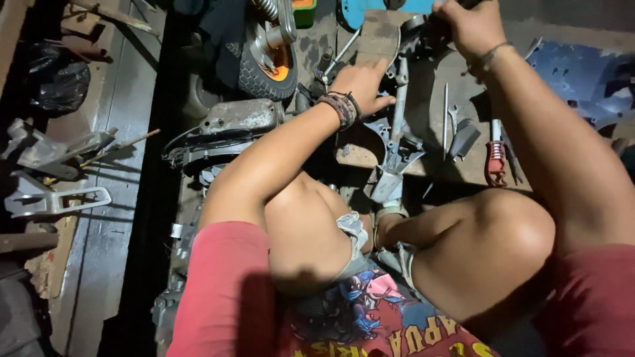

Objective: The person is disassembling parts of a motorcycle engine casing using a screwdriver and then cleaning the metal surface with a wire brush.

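Observation:
I sit over a dismantled scooter on the floor. My left hand (362,84), with woven bands on the wrist, rests flat on a grey metal frame part (397,142), fingers spread, holding nothing. My right hand (471,25) is closed around a dark part at the top of that frame; what it grips is mostly hidden by the fingers. A grey engine case (239,118) lies left of my left forearm. A small wheel with a black tyre and orange hub (268,63) stands behind it.
A red-handled tool (495,160) and loose metal rods (444,119) lie on the floor right of the frame. A blue panel (582,76) is at far right. Grey metal brackets (53,198) and a black bag (59,82) lie on the left boards.

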